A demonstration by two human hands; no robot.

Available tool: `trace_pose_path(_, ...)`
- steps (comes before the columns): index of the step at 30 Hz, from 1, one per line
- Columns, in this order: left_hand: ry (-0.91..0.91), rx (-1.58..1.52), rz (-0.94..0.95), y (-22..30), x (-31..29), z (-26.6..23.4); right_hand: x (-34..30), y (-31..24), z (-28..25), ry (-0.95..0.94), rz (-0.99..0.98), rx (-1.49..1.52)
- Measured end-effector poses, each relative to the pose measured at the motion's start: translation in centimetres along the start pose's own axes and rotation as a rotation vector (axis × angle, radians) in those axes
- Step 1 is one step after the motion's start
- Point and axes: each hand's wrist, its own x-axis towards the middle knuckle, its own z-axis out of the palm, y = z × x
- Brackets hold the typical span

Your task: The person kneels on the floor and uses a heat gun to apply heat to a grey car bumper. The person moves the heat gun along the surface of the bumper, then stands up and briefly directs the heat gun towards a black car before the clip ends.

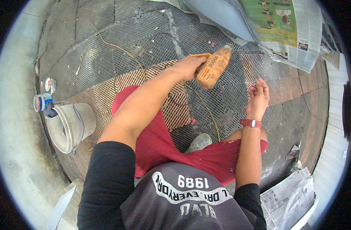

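My left hand [187, 69] is closed on the handle side of a worn orange bottle-shaped thing [214, 69] with dark printing and a greyish tip. I hold it tilted over the floor, tip pointing away to the upper right. Its exact kind does not show, and my fingers hide part of it. A flat orange strip runs along its near top by my knuckles. To the right, my right hand [257, 100] is raised in front of my knee, fingers curled in toward the thumb. Whatever may lie between those fingertips is too small to make out.
A grey-white bucket [85, 120] stands at the left, beside a blue-and-white can [39, 102]. Newspaper [300, 23] hangs round a pale grey panel [225, 17] ahead. More newspaper [288, 199] lies at the lower right. A thin yellowish cable [123, 51] crosses the ribbed floor mats [141, 34].
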Motion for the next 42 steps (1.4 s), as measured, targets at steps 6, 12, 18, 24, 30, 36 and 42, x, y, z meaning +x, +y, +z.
trace_pose_path(6, 0.269, -0.030, -0.008, -5.6, -3.9, -2.9, 0.5, 0.7, 0.7, -0.007, 0.007, -0.001)
trace_pose_path(12, 0.306, -0.112, -0.251, -10.4, -6.7, -6.3, 0.9, 1.4, 2.1, -0.046, 0.014, -0.012)
trace_pose_path(18, 0.587, -0.215, -0.392, -11.1, -7.9, -8.8, 0.7, 1.8, 3.2, -0.046, 0.000, -0.063)
trace_pose_path(24, 0.702, -0.392, -0.447, -13.7, -8.1, -9.4, 0.4, 1.9, 4.0, -0.062, 0.013, -0.046)
trace_pose_path(30, 0.290, -0.419, -0.545, -10.5, -9.4, -12.2, 0.4, 1.6, 3.1, -0.048, 0.014, -0.059)
trace_pose_path(36, 0.286, -0.343, -0.150, -12.2, -9.4, -8.4, 0.4, 1.7, 3.9, -0.063, 0.006, -0.053)
trace_pose_path(42, 0.075, -0.159, -0.071, -8.7, -6.1, -6.1, 0.4, 1.5, 2.9, -0.058, 0.006, -0.043)
